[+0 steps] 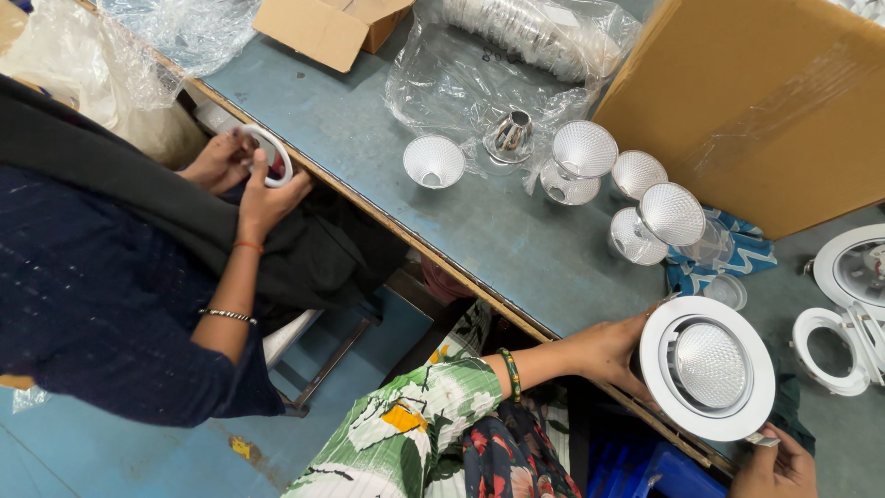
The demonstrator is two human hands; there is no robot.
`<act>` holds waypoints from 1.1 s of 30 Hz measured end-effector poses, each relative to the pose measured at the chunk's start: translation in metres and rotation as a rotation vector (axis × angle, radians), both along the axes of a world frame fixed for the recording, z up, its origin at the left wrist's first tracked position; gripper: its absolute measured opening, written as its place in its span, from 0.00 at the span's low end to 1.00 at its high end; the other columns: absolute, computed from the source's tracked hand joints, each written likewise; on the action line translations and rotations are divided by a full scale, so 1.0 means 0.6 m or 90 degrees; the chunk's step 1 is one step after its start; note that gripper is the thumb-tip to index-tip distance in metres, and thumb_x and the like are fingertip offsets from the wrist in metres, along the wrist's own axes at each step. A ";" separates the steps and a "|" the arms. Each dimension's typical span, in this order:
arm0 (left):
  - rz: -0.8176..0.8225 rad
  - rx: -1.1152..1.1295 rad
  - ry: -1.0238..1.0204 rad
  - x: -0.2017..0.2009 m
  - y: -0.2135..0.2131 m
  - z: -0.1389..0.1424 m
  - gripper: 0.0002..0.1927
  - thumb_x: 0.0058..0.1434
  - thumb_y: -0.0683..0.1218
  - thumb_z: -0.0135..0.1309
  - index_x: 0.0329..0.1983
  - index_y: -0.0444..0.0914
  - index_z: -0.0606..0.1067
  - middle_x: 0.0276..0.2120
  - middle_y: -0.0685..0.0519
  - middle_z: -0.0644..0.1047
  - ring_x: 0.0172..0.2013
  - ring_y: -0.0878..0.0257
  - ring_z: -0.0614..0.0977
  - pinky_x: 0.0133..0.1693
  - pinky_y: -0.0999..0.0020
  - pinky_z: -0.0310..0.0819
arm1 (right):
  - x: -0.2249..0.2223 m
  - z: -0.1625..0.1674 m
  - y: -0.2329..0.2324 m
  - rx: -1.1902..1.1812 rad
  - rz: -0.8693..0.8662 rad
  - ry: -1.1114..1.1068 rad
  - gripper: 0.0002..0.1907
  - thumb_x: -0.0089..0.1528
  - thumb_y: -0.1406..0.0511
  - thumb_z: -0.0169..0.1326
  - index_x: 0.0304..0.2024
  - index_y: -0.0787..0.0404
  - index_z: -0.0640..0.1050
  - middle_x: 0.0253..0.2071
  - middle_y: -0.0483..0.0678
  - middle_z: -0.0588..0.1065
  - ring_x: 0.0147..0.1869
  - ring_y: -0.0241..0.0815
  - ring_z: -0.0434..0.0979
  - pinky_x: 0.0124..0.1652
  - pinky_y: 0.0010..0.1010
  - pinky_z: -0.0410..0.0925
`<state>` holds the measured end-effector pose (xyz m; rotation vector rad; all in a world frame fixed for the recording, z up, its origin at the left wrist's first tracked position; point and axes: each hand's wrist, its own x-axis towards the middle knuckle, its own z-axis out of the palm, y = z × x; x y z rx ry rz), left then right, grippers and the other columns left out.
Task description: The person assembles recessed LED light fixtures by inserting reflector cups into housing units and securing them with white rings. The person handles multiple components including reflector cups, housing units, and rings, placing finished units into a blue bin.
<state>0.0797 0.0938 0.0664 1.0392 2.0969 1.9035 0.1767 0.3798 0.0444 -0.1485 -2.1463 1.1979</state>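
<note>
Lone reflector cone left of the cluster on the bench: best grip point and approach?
Judging by pose, take the lone reflector cone by its wide rim from above. It sits mouth-up, apart from the others on the bench, so opposite rim edges look free; the faceted inside seems best left untouched.

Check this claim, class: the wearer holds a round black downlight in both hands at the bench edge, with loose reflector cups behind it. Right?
Not quite. The head view shows the downlight is white, not black. The left hand and right hand do hold it at the bench edge, with reflector cups behind.
</note>
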 end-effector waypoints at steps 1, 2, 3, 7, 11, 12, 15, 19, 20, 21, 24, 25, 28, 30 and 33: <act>0.001 -0.004 -0.004 0.000 0.000 0.001 0.70 0.39 0.60 0.71 0.81 0.40 0.46 0.60 0.39 0.76 0.56 0.46 0.81 0.57 0.57 0.76 | -0.001 -0.001 0.001 -0.002 0.000 0.001 0.12 0.79 0.70 0.52 0.50 0.78 0.71 0.46 0.63 0.78 0.49 0.42 0.81 0.54 0.27 0.74; 0.001 -0.009 -0.008 0.000 0.000 0.001 0.70 0.39 0.60 0.71 0.81 0.40 0.46 0.59 0.39 0.77 0.56 0.46 0.81 0.57 0.57 0.76 | -0.001 0.000 0.001 -0.004 0.000 0.003 0.12 0.79 0.70 0.52 0.50 0.78 0.71 0.46 0.63 0.78 0.49 0.42 0.81 0.54 0.27 0.74; 0.001 -0.007 -0.009 0.000 -0.001 0.002 0.70 0.39 0.60 0.71 0.82 0.40 0.46 0.60 0.40 0.77 0.56 0.46 0.81 0.57 0.57 0.76 | -0.002 0.000 0.001 -0.006 0.001 0.004 0.12 0.79 0.70 0.52 0.50 0.78 0.71 0.46 0.63 0.78 0.49 0.42 0.81 0.54 0.27 0.74; -0.002 -0.002 -0.010 0.000 -0.002 0.003 0.70 0.39 0.60 0.71 0.81 0.39 0.47 0.60 0.40 0.77 0.57 0.46 0.81 0.58 0.57 0.76 | -0.003 0.000 0.002 -0.012 0.016 0.012 0.11 0.79 0.70 0.52 0.50 0.78 0.71 0.46 0.63 0.78 0.49 0.41 0.81 0.55 0.27 0.74; -0.004 0.011 -0.002 0.000 0.000 -0.002 0.72 0.38 0.61 0.72 0.82 0.38 0.46 0.61 0.38 0.75 0.59 0.45 0.80 0.60 0.57 0.74 | -0.002 -0.002 0.001 -0.019 0.014 0.020 0.11 0.79 0.70 0.52 0.51 0.78 0.71 0.46 0.63 0.78 0.49 0.41 0.81 0.54 0.26 0.74; -0.004 0.011 0.002 -0.001 0.000 -0.004 0.72 0.38 0.61 0.72 0.82 0.37 0.45 0.62 0.38 0.75 0.59 0.45 0.79 0.60 0.57 0.74 | -0.001 -0.002 0.000 -0.026 0.017 0.023 0.11 0.79 0.70 0.53 0.51 0.78 0.71 0.46 0.62 0.78 0.49 0.41 0.81 0.54 0.26 0.74; -0.003 0.014 0.015 -0.002 0.004 -0.010 0.74 0.38 0.61 0.72 0.82 0.36 0.44 0.63 0.37 0.73 0.60 0.44 0.78 0.60 0.57 0.73 | 0.000 -0.003 0.001 0.002 -0.027 -0.010 0.11 0.78 0.70 0.53 0.50 0.78 0.72 0.45 0.62 0.78 0.47 0.41 0.81 0.52 0.27 0.74; 0.001 0.017 0.020 -0.004 0.007 -0.015 0.74 0.38 0.61 0.72 0.82 0.35 0.43 0.63 0.37 0.73 0.60 0.44 0.78 0.60 0.57 0.74 | 0.000 -0.003 0.001 0.020 -0.026 -0.005 0.11 0.79 0.70 0.53 0.51 0.78 0.72 0.46 0.62 0.78 0.49 0.41 0.82 0.54 0.27 0.74; 0.001 0.016 0.019 -0.004 0.007 -0.016 0.74 0.38 0.61 0.72 0.82 0.35 0.43 0.63 0.37 0.74 0.60 0.44 0.78 0.60 0.57 0.74 | 0.000 -0.003 0.001 0.018 -0.022 -0.002 0.11 0.79 0.70 0.53 0.51 0.78 0.72 0.46 0.62 0.78 0.49 0.41 0.82 0.54 0.27 0.74; 0.004 0.013 0.021 -0.004 0.007 -0.016 0.74 0.38 0.61 0.72 0.82 0.36 0.43 0.63 0.37 0.74 0.60 0.44 0.79 0.60 0.57 0.74 | 0.000 -0.002 0.001 0.016 -0.017 0.002 0.11 0.79 0.70 0.53 0.51 0.78 0.72 0.46 0.63 0.78 0.49 0.41 0.82 0.54 0.27 0.74; 0.006 0.013 0.018 -0.003 0.006 -0.014 0.73 0.38 0.61 0.72 0.82 0.36 0.44 0.62 0.37 0.74 0.59 0.45 0.79 0.59 0.57 0.74 | 0.000 -0.001 0.000 -0.002 -0.015 0.003 0.11 0.79 0.70 0.53 0.51 0.78 0.72 0.46 0.62 0.78 0.49 0.41 0.81 0.54 0.27 0.74; 0.002 0.019 0.012 -0.002 0.005 -0.013 0.73 0.39 0.61 0.71 0.82 0.36 0.44 0.62 0.38 0.74 0.59 0.45 0.80 0.59 0.57 0.75 | 0.000 -0.001 0.000 -0.002 -0.016 0.000 0.11 0.79 0.70 0.53 0.50 0.78 0.72 0.46 0.62 0.78 0.49 0.41 0.81 0.54 0.27 0.74; -0.010 0.012 -0.012 0.000 0.003 -0.009 0.70 0.39 0.61 0.71 0.82 0.37 0.47 0.61 0.39 0.76 0.57 0.46 0.81 0.58 0.58 0.75 | 0.001 0.000 -0.001 -0.002 -0.011 -0.001 0.11 0.79 0.70 0.52 0.50 0.78 0.72 0.46 0.62 0.78 0.49 0.41 0.81 0.54 0.27 0.74; -0.012 0.015 -0.012 0.000 0.002 -0.008 0.70 0.39 0.61 0.71 0.81 0.37 0.48 0.60 0.39 0.76 0.57 0.46 0.81 0.58 0.58 0.76 | 0.001 0.001 -0.001 -0.003 0.001 0.008 0.11 0.79 0.70 0.52 0.51 0.78 0.71 0.47 0.62 0.78 0.50 0.41 0.82 0.56 0.28 0.74; -0.002 0.027 0.014 -0.001 0.002 -0.011 0.70 0.39 0.61 0.72 0.81 0.36 0.48 0.61 0.39 0.75 0.58 0.46 0.80 0.59 0.58 0.75 | 0.002 0.001 -0.002 0.032 -0.037 -0.014 0.11 0.79 0.70 0.52 0.50 0.78 0.72 0.46 0.63 0.78 0.50 0.42 0.82 0.55 0.28 0.74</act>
